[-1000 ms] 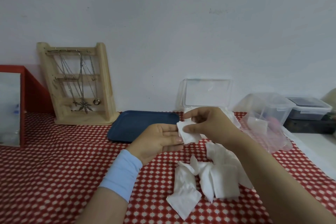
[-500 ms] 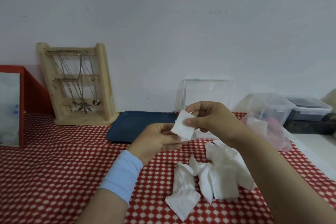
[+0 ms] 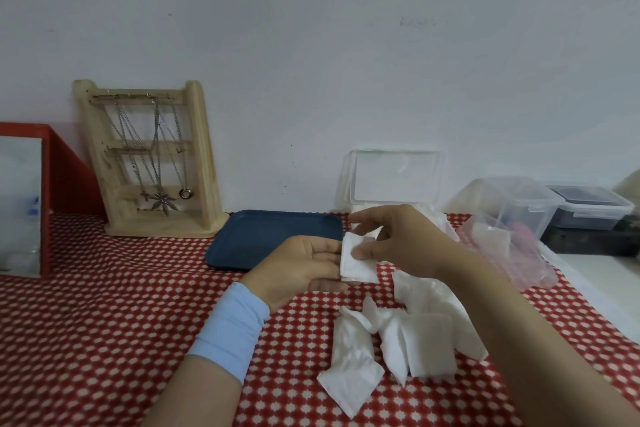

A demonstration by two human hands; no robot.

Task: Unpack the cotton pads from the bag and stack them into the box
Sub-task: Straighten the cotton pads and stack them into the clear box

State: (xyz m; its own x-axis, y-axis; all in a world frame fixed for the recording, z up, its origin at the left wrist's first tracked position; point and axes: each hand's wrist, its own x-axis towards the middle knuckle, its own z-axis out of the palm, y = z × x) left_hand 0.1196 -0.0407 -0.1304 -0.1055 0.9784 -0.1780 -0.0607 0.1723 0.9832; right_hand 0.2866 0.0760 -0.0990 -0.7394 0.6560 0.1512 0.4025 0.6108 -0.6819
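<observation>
A small stack of white cotton pads (image 3: 356,262) lies on the fingers of my left hand (image 3: 298,267), which is held palm up above the table. My right hand (image 3: 398,239) pinches the top pad with thumb and fingers. Several loose white cotton pads (image 3: 398,340) lie scattered on the red checked cloth below my hands. A clear plastic box (image 3: 394,180) with its lid raised stands against the wall behind my right hand; its base is mostly hidden. A crumpled clear pinkish bag (image 3: 512,253) lies to the right.
A dark blue tray (image 3: 270,236) sits behind my left hand. A wooden jewellery stand (image 3: 149,163) with necklaces leans on the wall at left, beside a red box (image 3: 62,170). Clear lidded containers (image 3: 554,204) stand at the far right, near the table's right edge.
My right hand lifted a pad off the stack half a second ago and has now brought it back down onto the pads in my left hand.
</observation>
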